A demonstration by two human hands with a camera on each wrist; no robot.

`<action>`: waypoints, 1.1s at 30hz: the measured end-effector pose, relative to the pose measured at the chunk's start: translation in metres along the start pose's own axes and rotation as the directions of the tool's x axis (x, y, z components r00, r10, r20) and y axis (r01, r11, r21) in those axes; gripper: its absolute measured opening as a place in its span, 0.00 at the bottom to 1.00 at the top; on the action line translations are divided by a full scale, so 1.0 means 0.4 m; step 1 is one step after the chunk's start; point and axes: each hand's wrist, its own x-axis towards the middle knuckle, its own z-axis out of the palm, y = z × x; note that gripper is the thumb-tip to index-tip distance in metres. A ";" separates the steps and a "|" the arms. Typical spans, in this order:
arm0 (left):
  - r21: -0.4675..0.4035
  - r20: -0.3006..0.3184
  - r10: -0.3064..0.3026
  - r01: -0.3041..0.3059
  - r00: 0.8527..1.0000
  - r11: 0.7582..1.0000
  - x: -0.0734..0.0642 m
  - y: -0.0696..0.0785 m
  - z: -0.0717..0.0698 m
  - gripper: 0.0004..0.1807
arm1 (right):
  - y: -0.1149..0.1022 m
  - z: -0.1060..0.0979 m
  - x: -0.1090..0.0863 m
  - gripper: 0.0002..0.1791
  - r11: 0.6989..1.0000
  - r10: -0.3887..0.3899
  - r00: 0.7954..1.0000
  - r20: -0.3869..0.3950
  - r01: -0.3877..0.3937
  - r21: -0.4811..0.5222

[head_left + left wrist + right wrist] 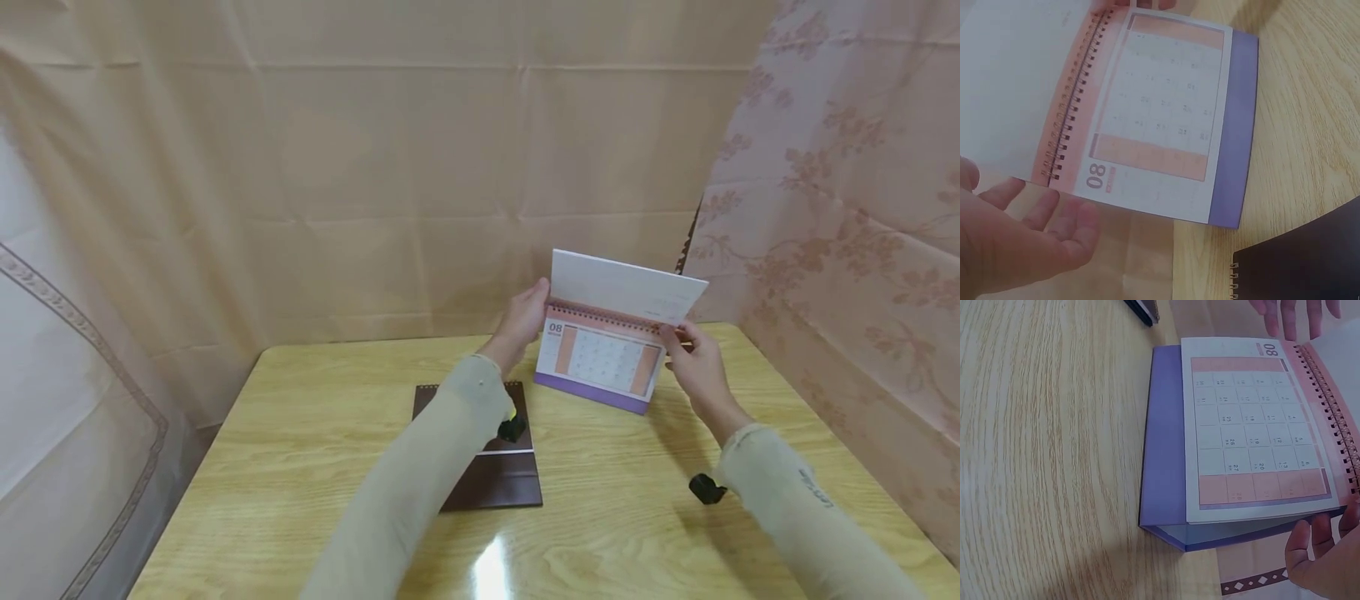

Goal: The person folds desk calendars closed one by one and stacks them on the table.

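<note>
A white desk calendar (600, 358) with a purple base, a spiral binding and an "08" page stands tilted toward the table's back right. Its upper leaves (622, 283) are raised above the binding. At the calendar's left end, my left hand (521, 321) pinches the raised leaves' edge. In the left wrist view the thumb (967, 174) overlaps those leaves, with the other fingers loosely spread beside the binding. My right hand (697, 367) grips the opposite end near the binding. The right wrist view shows its fingers (1300, 544) at that edge.
A dark brown spiral-bound calendar (495, 483) lies on the wooden table (315, 433), partly under my left forearm. Beige curtain (375, 167) hangs behind the table, and a floral curtain (847, 250) borders its right side.
</note>
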 end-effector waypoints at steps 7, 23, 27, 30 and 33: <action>0.008 0.041 -0.001 0.000 0.999 1.000 -0.014 0.016 0.007 0.38 | -0.013 -0.007 -0.005 0.21 0.998 0.038 0.999 0.015 -0.039 0.058; -0.141 0.052 -0.072 0.078 0.996 0.987 -0.023 0.014 0.008 0.36 | 0.000 0.004 -0.011 0.26 0.999 0.015 0.998 0.061 -0.018 0.050; -0.138 0.085 -0.065 0.076 0.994 0.988 -0.026 0.012 0.004 0.38 | 0.002 0.002 -0.015 0.27 0.999 0.028 0.997 0.077 -0.031 0.043; -0.124 0.097 -0.069 0.081 0.993 0.989 -0.028 0.010 0.002 0.39 | 0.003 0.000 -0.018 0.28 0.998 0.028 0.996 0.086 -0.033 0.054; -0.120 0.112 -0.076 0.089 0.991 0.989 -0.029 0.009 0.000 0.39 | 0.003 -0.001 -0.019 0.27 0.997 0.026 0.996 0.090 -0.032 0.064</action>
